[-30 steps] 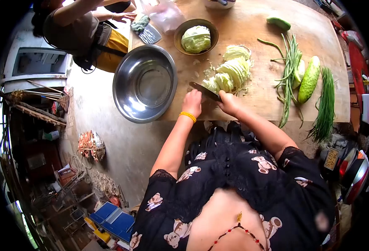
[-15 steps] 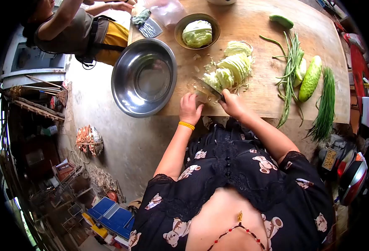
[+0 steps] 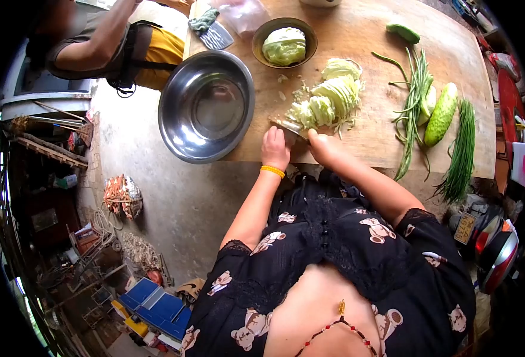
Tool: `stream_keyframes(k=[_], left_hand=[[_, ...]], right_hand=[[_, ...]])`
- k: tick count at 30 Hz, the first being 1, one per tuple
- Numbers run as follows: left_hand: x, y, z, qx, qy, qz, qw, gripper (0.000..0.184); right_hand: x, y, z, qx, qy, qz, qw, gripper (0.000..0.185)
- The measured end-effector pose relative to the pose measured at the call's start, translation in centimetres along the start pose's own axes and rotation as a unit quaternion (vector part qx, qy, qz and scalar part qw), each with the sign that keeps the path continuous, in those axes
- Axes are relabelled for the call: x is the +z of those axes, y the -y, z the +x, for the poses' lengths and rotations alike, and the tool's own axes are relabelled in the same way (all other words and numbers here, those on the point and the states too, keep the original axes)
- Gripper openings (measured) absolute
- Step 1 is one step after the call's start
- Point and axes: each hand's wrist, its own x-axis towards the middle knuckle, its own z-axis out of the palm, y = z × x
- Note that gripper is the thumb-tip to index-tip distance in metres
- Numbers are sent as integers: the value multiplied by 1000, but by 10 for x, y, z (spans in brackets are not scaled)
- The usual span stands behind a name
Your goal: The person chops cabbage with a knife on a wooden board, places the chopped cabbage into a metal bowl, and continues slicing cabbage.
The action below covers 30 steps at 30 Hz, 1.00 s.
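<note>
As the right grip [image 3: 325, 147] holds the knife [image 3: 289, 125], sliced cabbage [image 3: 334, 98] lies beyond.

Steel basin [image 3: 179, 113] is standing near co-worker [image 3: 90, 56] in yellow lower garment. Striped cloth [image 3: 217, 37] is lying beyond basin, plastic bag [image 3: 243, 16] resting just beside it. On right, long beans [image 3: 413, 119] are lying in loose bundle, large cucumber [image 3: 441, 114] resting near them, dark-green stalks [image 3: 464, 146] lying just beyond. Smaller green cucumber [image 3: 403, 33] is lying apart, farther back. Motorbike [image 3: 499, 253] with yellow plate [image 3: 464, 228] is standing at lower right. Bundle [image 3: 121, 196] is sitting on concrete floor [image 3: 167, 199]; blue case [image 3: 155, 307] is lying at lower left.
</note>
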Motion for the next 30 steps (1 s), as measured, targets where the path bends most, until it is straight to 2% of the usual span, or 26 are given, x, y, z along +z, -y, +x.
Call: stream_keyframes(k=[3,6,7,10,13,15,17,21,23,26,30], left_hand=[[1,2,4,10,-9,-6,1000,42],[0,2,1,25,-35,-23,999,43],[0,1,1,-1,-12,-34,999,43],[7,2,-2,-31,6,-53,998,41],[7,3,-3,-4,-31,-44,999,40],[4,3,-6,-6,-9,-24,1000,41],[3,5,1,-1,4,-2,1000,42],[3,5,1,28,-40,-18,999,41],[4,3,-2,-30,-5,-52,998,42],[10,8,-3,-12,-19,-70,997,39],[3,3,-3,6,-34,-18,999,38]], right_hand=[[18,-15,9,23,-8,-3,1000,20],[23,-26,13,-13,-60,20,998,20],[13,-18,10,-15,-60,20,998,20],[-6,-1,-1,-30,-54,22,998,19],[-7,-1,1,-30,-29,8,999,18],[5,-3,2,-5,-1,7,1000,24],[18,-12,9,-2,-13,6,1000,24],[15,-16,11,2,-35,17,999,22],[5,-10,4,-18,-43,47,998,24],[-11,4,-6,-36,-35,33,998,25],[6,3,-1,13,0,22,1000,25]])
